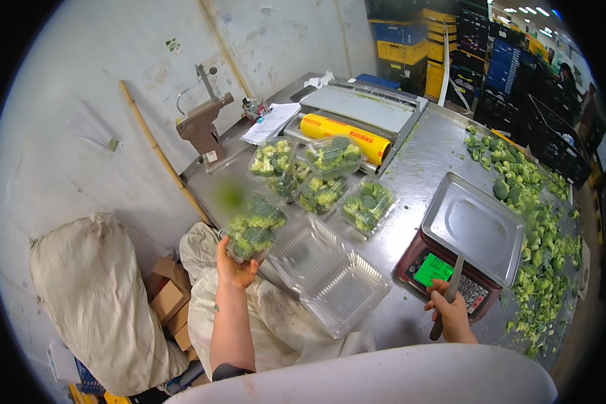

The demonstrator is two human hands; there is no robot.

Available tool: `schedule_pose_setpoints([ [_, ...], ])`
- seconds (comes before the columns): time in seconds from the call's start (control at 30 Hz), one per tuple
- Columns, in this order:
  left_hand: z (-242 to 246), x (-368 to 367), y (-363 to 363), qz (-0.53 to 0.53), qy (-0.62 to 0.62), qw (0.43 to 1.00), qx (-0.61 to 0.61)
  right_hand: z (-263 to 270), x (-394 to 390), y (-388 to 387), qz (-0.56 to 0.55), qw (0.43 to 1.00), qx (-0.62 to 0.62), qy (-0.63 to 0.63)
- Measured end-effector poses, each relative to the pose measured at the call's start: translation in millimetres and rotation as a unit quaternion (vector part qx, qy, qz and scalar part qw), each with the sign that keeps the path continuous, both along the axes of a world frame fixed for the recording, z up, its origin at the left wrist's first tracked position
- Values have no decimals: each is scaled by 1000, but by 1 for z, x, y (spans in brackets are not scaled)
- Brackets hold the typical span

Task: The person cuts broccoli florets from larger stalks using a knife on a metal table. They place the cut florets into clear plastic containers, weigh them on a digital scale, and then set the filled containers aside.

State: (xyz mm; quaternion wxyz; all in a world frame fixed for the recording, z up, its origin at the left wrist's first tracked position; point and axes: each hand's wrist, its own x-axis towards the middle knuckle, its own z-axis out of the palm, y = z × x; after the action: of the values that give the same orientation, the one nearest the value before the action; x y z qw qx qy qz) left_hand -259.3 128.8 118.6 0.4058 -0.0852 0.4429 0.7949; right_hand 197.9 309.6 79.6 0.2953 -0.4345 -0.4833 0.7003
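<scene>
My left hand grips the near end of a clear plastic clamshell filled with broccoli florets, at the table's left side. An open, unfilled clamshell lies in front of me, its lid folded back. Beyond it, several filled clamshells sit close together, some stacked. My right hand is closed around a knife, blade pointing away from me, over the front of a digital scale. The scale's metal pan bears nothing, and its green display is lit.
Loose broccoli florets cover the steel table's right side. A yellow film roll sits in a wrapping machine at the back. A brown tape dispenser, a bamboo pole and woven sacks are at left. Crates stand behind.
</scene>
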Motion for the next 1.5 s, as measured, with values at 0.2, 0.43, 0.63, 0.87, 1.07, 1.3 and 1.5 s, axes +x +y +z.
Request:
schedule_pose_setpoints([
  [0.2,-41,-49,17,-54,-55,996,-42,-8,-29,21,-20,999,14,-28],
  [0.43,-80,-99,51,49,1,996,-71,-15,-38,30,-50,998,16,-41],
  [0.63,-158,-162,72,132,96,982,-97,-10,-42,25,-22,996,3,-86],
  [0.87,-118,-134,88,112,345,786,-501,-21,-154,51,27,997,9,-72],
  [1.07,-72,-100,122,-54,620,666,-411,-77,-247,142,-71,991,-48,-99],
  [1.3,-91,-98,123,-143,601,609,-498,-85,-281,159,-18,995,12,-95],
  [1.5,-98,-105,134,-117,591,608,-517,-85,-318,156,-17,996,25,-86],
])
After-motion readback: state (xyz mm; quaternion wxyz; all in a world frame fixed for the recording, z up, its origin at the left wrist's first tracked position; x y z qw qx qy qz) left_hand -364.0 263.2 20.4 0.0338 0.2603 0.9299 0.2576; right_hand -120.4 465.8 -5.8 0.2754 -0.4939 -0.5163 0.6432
